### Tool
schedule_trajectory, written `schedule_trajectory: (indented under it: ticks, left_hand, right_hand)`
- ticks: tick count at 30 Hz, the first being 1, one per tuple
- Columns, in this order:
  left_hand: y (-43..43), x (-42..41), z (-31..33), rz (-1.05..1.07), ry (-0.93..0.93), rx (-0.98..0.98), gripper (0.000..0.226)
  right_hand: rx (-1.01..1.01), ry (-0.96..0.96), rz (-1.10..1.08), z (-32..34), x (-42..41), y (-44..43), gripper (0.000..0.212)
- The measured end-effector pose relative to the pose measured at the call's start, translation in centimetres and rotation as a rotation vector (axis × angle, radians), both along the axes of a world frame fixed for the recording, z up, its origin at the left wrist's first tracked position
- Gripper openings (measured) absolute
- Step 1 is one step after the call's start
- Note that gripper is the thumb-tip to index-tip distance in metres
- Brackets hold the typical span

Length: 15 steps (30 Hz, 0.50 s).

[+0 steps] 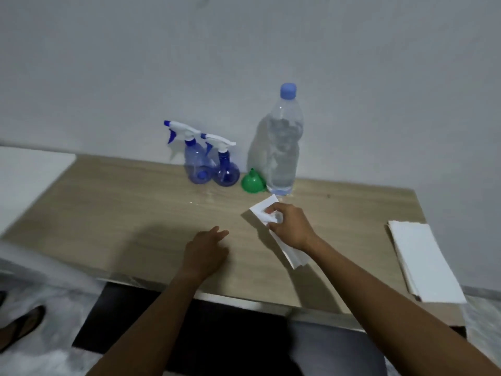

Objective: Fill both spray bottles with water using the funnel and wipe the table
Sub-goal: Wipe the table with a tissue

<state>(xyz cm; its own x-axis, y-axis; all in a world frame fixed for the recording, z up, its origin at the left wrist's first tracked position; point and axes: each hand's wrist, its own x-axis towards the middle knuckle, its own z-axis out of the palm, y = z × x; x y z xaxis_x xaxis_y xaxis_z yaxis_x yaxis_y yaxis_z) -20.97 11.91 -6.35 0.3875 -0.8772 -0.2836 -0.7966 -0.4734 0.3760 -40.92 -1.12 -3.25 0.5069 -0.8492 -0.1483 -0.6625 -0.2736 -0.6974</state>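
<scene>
Two blue spray bottles with white trigger heads stand side by side at the back of the wooden table (108,213): the left spray bottle (195,165) and the right spray bottle (225,169). A green funnel (252,181) lies mouth-down beside them, touching a tall clear water bottle (283,156) with a blue cap. My right hand (290,226) grips a white paper towel (263,210) pressed on the table in front of the water bottle. My left hand (206,252) rests on the table, fingers loosely apart, holding nothing.
A stack of white paper towels (425,261) lies on the table's right end. A white surface (29,180) adjoins the table's left side. A small wet patch (208,198) glistens in front of the spray bottles. A foot in a sandal (21,324) shows at lower left.
</scene>
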Motion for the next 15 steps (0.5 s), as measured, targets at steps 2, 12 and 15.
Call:
schedule_trajectory:
  ticks: [2, 12, 15]
  left_hand:
    - [1.0, 4.3, -0.1, 0.038, -0.011, 0.005, 0.056]
    - [1.0, 16.3, -2.7, 0.002, 0.017, 0.178, 0.101]
    - [0.6, 16.7, -2.7, -0.067, -0.050, 0.211, 0.103]
  right_hand:
    - [0.008, -0.023, 0.002, -0.5, 4.8, 0.5, 0.033]
    - [-0.013, -0.034, -0.002, -3.7, 22.8, -0.6, 0.034]
    - [-0.006, 0.042, 0.080, -5.1, 25.6, -1.8, 0.036]
